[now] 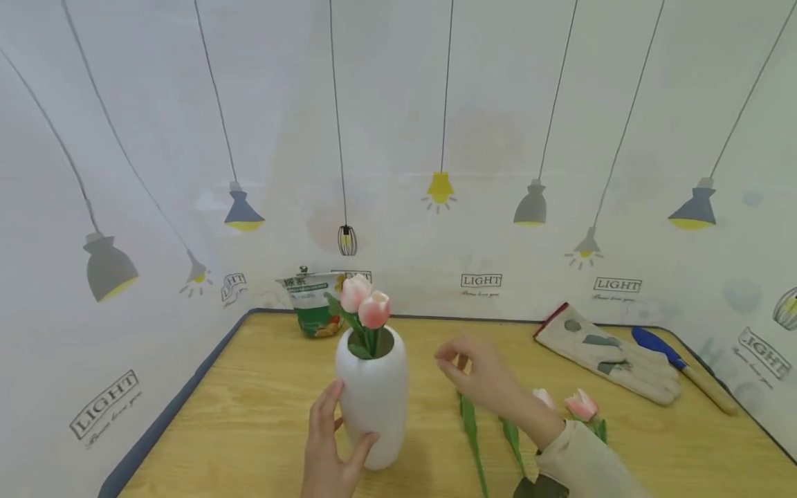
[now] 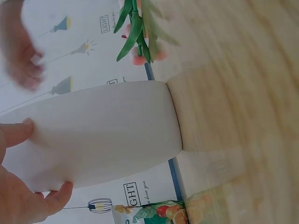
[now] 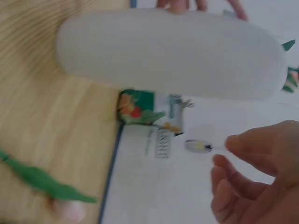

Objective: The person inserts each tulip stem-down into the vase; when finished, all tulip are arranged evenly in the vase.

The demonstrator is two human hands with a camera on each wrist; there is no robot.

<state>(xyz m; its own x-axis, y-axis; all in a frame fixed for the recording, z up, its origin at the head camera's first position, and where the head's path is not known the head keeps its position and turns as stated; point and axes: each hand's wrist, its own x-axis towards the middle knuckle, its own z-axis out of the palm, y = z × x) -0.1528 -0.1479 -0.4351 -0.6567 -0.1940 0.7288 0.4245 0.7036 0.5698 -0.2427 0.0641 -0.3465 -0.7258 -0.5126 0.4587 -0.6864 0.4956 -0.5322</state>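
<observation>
A tall white vase (image 1: 373,401) stands upright on the wooden table, with two pink-and-white tulips (image 1: 374,311) in its mouth. My left hand (image 1: 328,443) holds the vase from its left side; in the left wrist view the thumb (image 2: 18,133) and fingers (image 2: 60,196) spread across the white wall. To the right of the vase, my right hand (image 1: 476,370) hovers in the air with loosely curled fingers and nothing between them. Apart from the vase, that hand (image 3: 261,172) also shows in the right wrist view. Below its forearm lie more tulips (image 1: 582,404), partly hidden by the sleeve.
Green tulip stems (image 1: 471,429) lie at the front right. A green and white pouch (image 1: 314,308) with a clip stands behind the vase. At the back right are a pale work glove (image 1: 613,356) and a blue-bladed trowel (image 1: 685,366) with a wooden handle. A lamp-patterned wall covering (image 1: 398,138) surrounds the table.
</observation>
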